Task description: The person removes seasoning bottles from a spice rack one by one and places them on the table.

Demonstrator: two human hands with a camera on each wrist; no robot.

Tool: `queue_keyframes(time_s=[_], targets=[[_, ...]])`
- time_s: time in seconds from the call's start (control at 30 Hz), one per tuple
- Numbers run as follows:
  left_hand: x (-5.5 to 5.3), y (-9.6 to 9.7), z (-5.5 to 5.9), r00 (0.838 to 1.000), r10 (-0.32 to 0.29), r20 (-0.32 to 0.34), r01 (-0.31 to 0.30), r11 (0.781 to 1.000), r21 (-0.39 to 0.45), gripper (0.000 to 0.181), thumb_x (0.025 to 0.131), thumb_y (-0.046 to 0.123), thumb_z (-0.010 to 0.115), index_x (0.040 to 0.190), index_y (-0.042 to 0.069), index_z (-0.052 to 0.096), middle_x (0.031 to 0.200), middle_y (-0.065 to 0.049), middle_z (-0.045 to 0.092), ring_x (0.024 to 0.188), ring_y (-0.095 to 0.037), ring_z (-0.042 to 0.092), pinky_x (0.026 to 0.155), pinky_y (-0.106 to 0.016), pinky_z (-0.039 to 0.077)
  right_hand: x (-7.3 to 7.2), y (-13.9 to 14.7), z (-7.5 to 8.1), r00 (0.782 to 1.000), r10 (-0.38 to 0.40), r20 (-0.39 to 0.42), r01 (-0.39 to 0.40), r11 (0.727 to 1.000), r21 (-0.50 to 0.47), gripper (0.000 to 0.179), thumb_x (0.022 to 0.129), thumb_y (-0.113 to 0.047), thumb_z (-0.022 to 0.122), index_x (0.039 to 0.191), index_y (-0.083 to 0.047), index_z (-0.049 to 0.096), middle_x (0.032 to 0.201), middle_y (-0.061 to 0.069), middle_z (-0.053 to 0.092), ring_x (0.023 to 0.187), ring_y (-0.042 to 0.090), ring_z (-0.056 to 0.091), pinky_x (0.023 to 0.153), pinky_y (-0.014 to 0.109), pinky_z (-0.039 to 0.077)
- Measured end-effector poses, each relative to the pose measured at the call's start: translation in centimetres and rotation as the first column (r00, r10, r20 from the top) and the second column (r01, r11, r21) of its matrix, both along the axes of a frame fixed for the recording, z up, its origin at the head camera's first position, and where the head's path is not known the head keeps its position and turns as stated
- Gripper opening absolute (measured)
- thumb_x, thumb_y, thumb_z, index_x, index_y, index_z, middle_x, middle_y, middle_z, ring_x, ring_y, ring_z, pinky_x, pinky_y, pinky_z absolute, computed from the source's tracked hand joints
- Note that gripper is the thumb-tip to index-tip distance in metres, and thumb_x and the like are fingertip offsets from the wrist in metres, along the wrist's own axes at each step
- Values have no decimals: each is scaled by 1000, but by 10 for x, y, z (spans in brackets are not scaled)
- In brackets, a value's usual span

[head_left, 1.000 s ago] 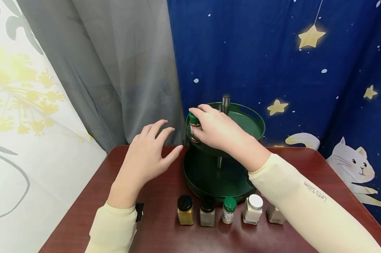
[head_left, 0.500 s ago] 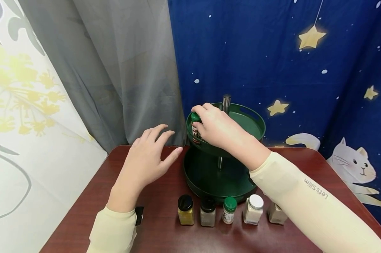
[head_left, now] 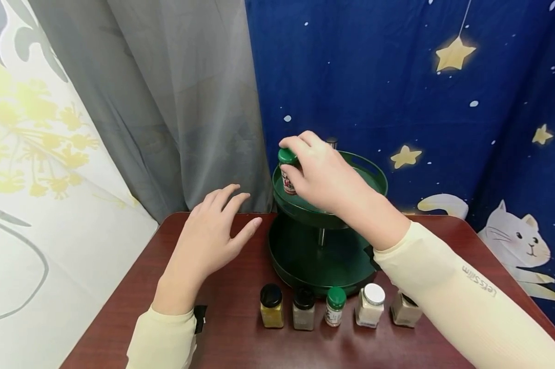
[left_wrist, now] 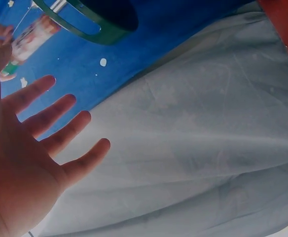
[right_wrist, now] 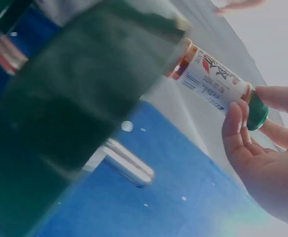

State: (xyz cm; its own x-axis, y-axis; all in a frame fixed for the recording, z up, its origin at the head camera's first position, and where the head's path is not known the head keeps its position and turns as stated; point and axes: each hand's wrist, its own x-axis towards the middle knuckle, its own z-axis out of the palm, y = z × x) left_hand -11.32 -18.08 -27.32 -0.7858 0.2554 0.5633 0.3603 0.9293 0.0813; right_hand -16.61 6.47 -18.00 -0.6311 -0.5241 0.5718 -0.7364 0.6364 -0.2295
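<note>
My right hand (head_left: 325, 171) grips a small spice bottle (head_left: 288, 177) by its green cap, over the left side of the green two-tier round rack's upper tray (head_left: 314, 218). In the right wrist view the bottle (right_wrist: 213, 76) shows a white printed label and reddish contents, with fingers and thumb around the cap. Its lower end is near the tray's rim. To the left of the rack, my left hand (head_left: 205, 233) hovers with fingers spread and holds nothing. The left wrist view shows that hand (left_wrist: 40, 153) with its palm in sight and fingers extended.
On the reddish table (head_left: 231, 343), several seasoning jars stand in a row before the rack's lower tray (head_left: 305, 266): a yellow jar (head_left: 271, 310), a grey jar (head_left: 303, 312), a green-capped bottle (head_left: 334, 307), a white-lidded jar (head_left: 369, 307) and a partly covered jar (head_left: 404, 310). Curtains hang behind.
My right hand has raised the green-capped spice bottle up from within the upper tray and slightly to the right. My left hand has shifted only a little.
</note>
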Motion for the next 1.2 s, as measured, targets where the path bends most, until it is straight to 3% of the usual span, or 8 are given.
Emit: queue_keyframes(time_s=[0.2, 0.4, 0.7, 0.9, 1.03, 1.2], targets=[[4, -8, -6, 999, 34, 41, -35, 999, 17, 57, 104, 54, 61, 146, 15, 62, 159, -8, 52, 148, -34, 47, 116, -62, 46, 19, 0, 6, 975, 178, -135, -193, 976, -104, 43, 104, -14, 68, 144, -2, 61, 131, 15, 63, 88, 18, 63, 79, 30, 59], [9, -19, -13, 996, 64, 68, -66, 998, 21, 55, 105, 51, 61, 146, 14, 61, 161, -9, 51, 148, -34, 47, 115, -64, 46, 33, -9, -4, 962, 238, -136, -249, 965, -76, 44, 103, -14, 69, 144, 0, 60, 132, 14, 62, 88, 15, 63, 80, 25, 59], [17, -31, -19, 992, 96, 81, -97, 995, 2, 52, 106, 50, 60, 143, 14, 62, 159, -11, 51, 146, -37, 48, 108, -68, 47, 47, -29, -40, 959, 280, -30, -280, 960, 28, 44, 102, -18, 71, 143, -4, 61, 128, 9, 61, 78, 7, 62, 70, 18, 55], [20, -39, -18, 987, 128, 94, -129, 992, 4, 52, 107, 48, 58, 144, 13, 61, 160, -13, 51, 145, -39, 48, 108, -71, 45, 51, -46, -65, 956, 266, 123, -283, 948, 148, 40, 104, -20, 69, 141, -6, 63, 125, 7, 62, 79, 6, 63, 73, 19, 56], [22, -41, -12, 982, 152, 112, -154, 988, 18, 52, 108, 47, 57, 146, 12, 60, 161, -14, 49, 147, -41, 46, 110, -73, 43, 52, -58, -80, 951, 214, 225, -274, 919, 283, 40, 104, -26, 68, 140, -7, 65, 121, 6, 64, 78, 5, 59, 71, 17, 53], [24, -39, -10, 977, 146, 154, -153, 988, 34, 52, 108, 45, 57, 147, 11, 59, 163, -16, 47, 147, -43, 46, 112, -74, 42, 51, -70, -105, 942, 160, 295, -275, 872, 406, 38, 103, -28, 71, 135, -9, 68, 114, 4, 65, 75, 3, 57, 68, 14, 51]])
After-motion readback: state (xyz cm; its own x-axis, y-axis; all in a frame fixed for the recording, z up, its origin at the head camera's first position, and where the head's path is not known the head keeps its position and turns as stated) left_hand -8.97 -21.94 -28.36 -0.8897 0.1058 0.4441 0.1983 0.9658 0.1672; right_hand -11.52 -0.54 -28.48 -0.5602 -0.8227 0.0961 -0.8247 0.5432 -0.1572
